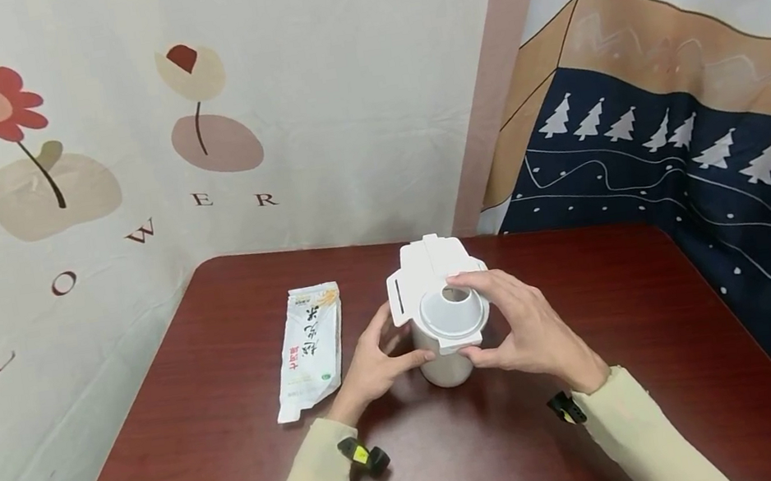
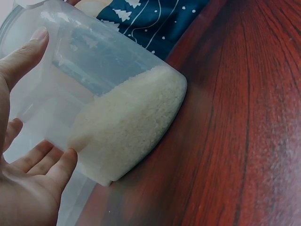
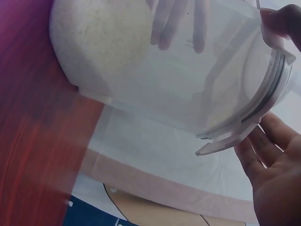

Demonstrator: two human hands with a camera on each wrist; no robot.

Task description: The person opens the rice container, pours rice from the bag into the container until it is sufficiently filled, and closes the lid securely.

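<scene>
A clear plastic rice container [image 1: 447, 371] stands upright on the table, topped by a white lid [image 1: 434, 262] with a round grey part at the front. White rice [image 2: 134, 113] fills its lower part. My left hand [image 1: 374, 365] holds the container's side, thumb in front and fingers behind. At the top, my right hand [image 1: 529, 327] grips the lid's edge between thumb and fingers. In the right wrist view a lid clip [image 3: 221, 144] sticks out from the wall. The left clip [image 1: 397, 298] also juts outward in the head view.
A white printed packet [image 1: 309, 347] lies flat on the red-brown table [image 1: 183, 437], left of the container. Behind the table hangs a patterned curtain [image 1: 345, 72] with flowers, and dark fabric with white trees [image 1: 642, 152] hangs at the right.
</scene>
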